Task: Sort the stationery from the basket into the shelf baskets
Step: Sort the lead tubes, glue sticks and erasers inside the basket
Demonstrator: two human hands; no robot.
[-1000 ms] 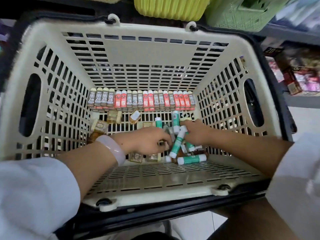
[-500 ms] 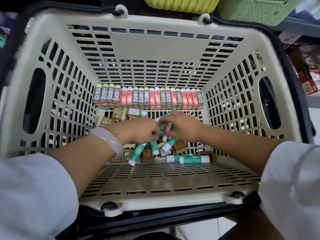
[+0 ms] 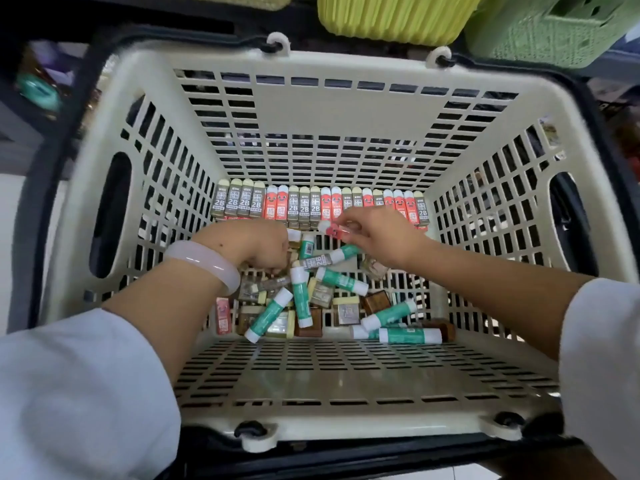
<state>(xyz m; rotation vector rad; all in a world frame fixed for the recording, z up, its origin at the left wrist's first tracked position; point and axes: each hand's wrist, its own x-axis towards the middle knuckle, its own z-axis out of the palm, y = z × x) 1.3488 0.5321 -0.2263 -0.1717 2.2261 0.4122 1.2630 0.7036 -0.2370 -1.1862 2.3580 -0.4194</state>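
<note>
Basket: a cream slotted basket (image 3: 311, 109) with black handles is seen from above; all places below are given relative to it.
Far wall: a row of lead boxes (image 3: 322, 206) is stood upright along the foot of the basket's far wall, grey ones marked 2B mixed with red ones.
Floor pile: green-and-white glue sticks (image 3: 300, 296) are scattered across the basket's floor among small brown and cream blocks (image 3: 348, 310); one red box (image 3: 222, 315) is lying at the left edge of the pile.
Behind the basket: a yellow shelf basket (image 3: 398, 15) and a green shelf basket (image 3: 554, 29) are set beyond its far rim.
Left hand: the left hand (image 3: 258, 245), with a pale bangle (image 3: 204, 265) on the wrist, is lowered into the pile with fingers curled downward; what is gripped cannot be told.
Right hand: the right hand (image 3: 377, 235) is raised just in front of the row, and a red lead box (image 3: 334, 229) is pinched between its fingertips, tilted sideways.
Sleeves: white sleeves (image 3: 79, 393) are worn on both arms.
</note>
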